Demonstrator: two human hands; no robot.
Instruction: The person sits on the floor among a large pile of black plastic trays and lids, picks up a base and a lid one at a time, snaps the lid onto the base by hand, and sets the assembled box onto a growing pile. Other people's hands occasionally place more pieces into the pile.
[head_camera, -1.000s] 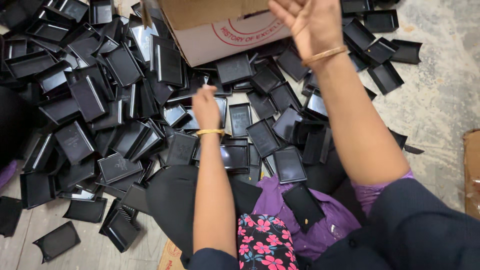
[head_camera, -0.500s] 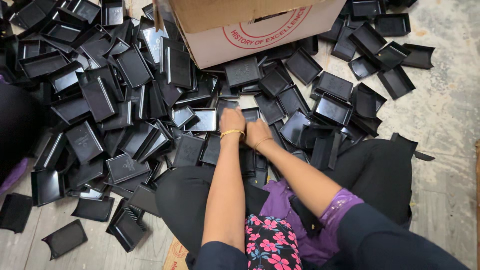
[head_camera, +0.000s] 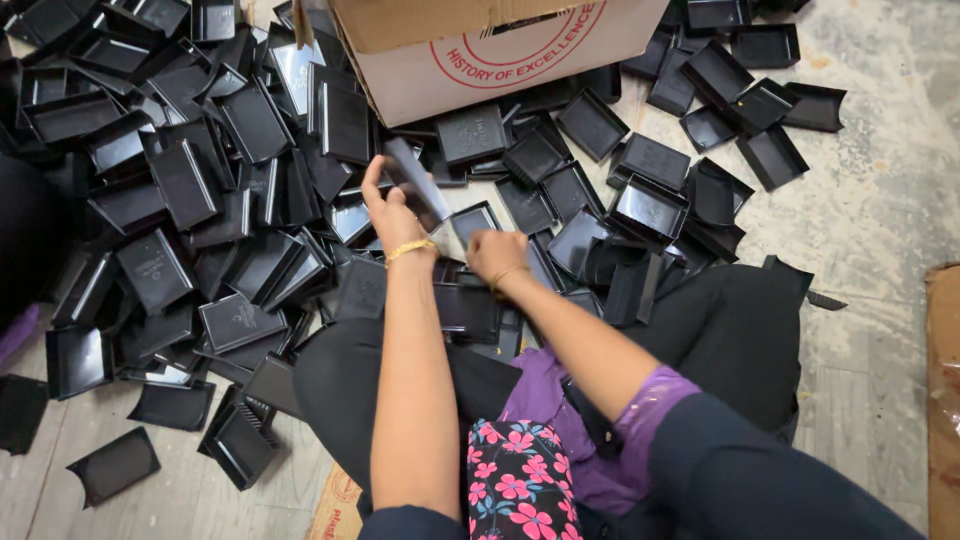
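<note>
Held upright in the left hand (head_camera: 392, 212): a flat black rectangular plastic tray (head_camera: 418, 180), tilted, one glossy face catching grey light, raised edges along its sides, lifted above the heap in front of the box. Left grip closed on that tray, thumb on one side, fingers on the other, a thin gold bangle (head_camera: 411, 250) at the wrist. Just beside it, the right hand (head_camera: 497, 255), fingers curled down onto the heap; a second black tray (head_camera: 472, 220) at its fingertips, though whether pinched or merely touched cannot be told. Thin bangle on that wrist too.

Behind the hands, a large open cardboard box (head_camera: 480, 55), pale side with a red round printed mark, brown flap folded outward; inside hidden from this view, contents not visible.

All around, a heap of shallow black plastic trays (head_camera: 190, 200), spread over the floor to the left, ahead and to the right, some face up showing hollow rectangular wells, some face down, many overlapping or leaning on one another, each one empty. A few loose trays (head_camera: 115, 465) well apart at lower left.

Underneath, a grey, worn concrete floor (head_camera: 890, 210). Near the bottom, black trousers (head_camera: 730, 330), a purple garment (head_camera: 560, 440) and a flowered cloth (head_camera: 515, 480) in the lap. At far right, the edge of a brown cardboard sheet (head_camera: 942, 400).
</note>
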